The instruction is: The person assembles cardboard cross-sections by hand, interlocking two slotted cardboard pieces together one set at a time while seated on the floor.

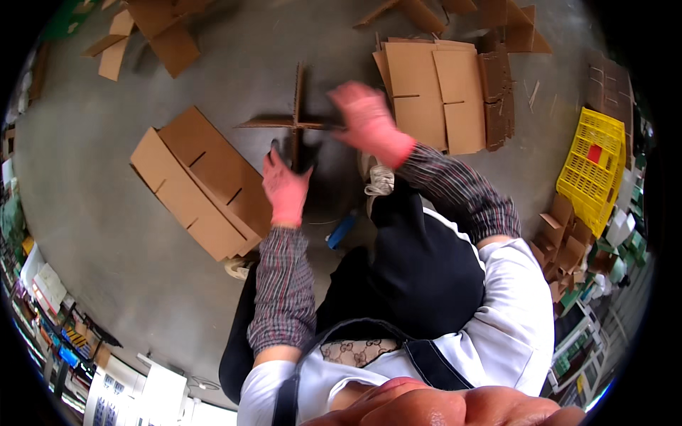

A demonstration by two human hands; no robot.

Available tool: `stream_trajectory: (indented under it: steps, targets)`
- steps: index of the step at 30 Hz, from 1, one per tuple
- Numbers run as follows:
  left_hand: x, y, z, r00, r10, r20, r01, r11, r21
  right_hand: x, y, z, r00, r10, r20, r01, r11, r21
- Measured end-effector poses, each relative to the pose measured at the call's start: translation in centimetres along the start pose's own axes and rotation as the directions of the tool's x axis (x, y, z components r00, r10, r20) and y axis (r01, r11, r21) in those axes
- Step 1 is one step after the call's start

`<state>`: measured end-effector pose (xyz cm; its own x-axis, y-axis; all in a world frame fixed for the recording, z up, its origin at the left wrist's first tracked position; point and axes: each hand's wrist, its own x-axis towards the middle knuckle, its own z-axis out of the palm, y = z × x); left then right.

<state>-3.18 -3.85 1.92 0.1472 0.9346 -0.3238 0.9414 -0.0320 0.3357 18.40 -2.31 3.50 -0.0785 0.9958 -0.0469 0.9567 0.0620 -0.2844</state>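
A cardboard divider [295,106] of interlocked panels stands on edge on the floor in front of me, forming a cross. My left hand [286,188], in a pink glove with dark fingertips, is at its near panel. Thumb and fingers are spread to either side of that panel, apparently apart from it. Close to the cross's right panel is my right hand [371,122], gloved alike; motion smears its fingers, so their grip cannot be made out. Slotted cardboard sheets [202,181] lie stacked left of my left hand. Beyond my right hand lies another stack of slotted sheets [419,92].
Loose cardboard pieces [163,35] lie at the far left, with more pieces [419,14] at the far right. A yellow plastic crate [593,167] stands at the right, near a cardboard heap [565,241]. A small blue object [343,231] rests on the floor by my legs.
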Motion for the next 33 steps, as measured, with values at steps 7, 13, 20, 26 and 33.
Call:
stream_trajectory:
  steps: [7,13,20,26,33]
  targets:
    - [-3.2,-2.1,3.6,0.997,-0.059,0.056,0.060,0.998,-0.019,-11.5,6.4,3.9,0.868,0.445,0.218,-0.387,0.884,-0.264]
    - [0.1,-2.0,1.4,0.998,-0.017,-0.054,0.019,0.999,0.041,-9.0,7.0,2.9,0.830,0.552,0.079,-0.535,0.828,-0.166]
    - [0.4,-0.4,1.3,0.998,-0.060,-0.033,0.058,0.997,-0.046,-8.1,8.8,3.1,0.847,0.531,-0.027,-0.522,0.821,-0.231]
    - [2.9,0.1,0.6,0.996,-0.069,0.049,0.073,0.992,-0.103,-6.6,12.7,-3.4,0.858,0.501,-0.117,-0.491,0.865,0.104]
    - [1.7,-1.4,1.8,0.997,-0.055,-0.050,0.054,0.998,-0.017,-4.0,3.3,-9.4,0.932,0.192,-0.308,-0.042,0.900,0.433]
